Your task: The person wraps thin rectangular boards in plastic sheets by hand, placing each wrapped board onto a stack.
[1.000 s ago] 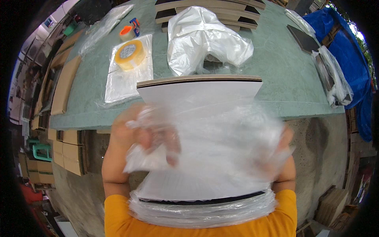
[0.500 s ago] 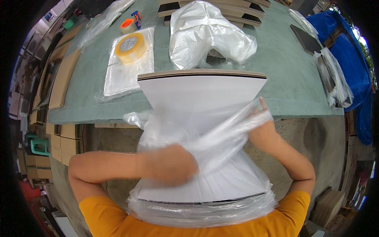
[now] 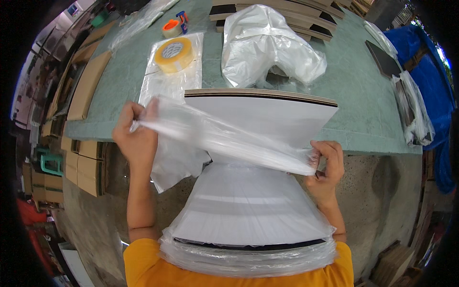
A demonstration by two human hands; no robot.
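Note:
A stack of white-faced boards (image 3: 282, 113) with layered brown and black edges rests over the near edge of the table. Across its front, a clear plastic bag (image 3: 224, 131) is stretched between my hands. My left hand (image 3: 136, 136) pinches one end of it, beside the left edge of the boards. At the lower right, my right hand (image 3: 327, 165) grips the opposite end with curled fingers. Closer to my body, more white board (image 3: 239, 210) lies under clear plastic, with bunched folds (image 3: 248, 260) against my shirt. How the bag passes behind the boards is hidden.
On the green table (image 3: 363, 105) a wide roll of clear tape (image 3: 184, 65) sits on a pile of flat plastic bags (image 3: 162, 86). A tape dispenser (image 3: 173, 28), a crumpled plastic bundle (image 3: 272, 43) and stacked boards (image 3: 291, 21) are farther back. Cardboard (image 3: 88, 86) stands left.
My left hand has moved from low in front of me up and left, pulling the plastic out taut. The right hand has lowered slightly. The view has shifted a little.

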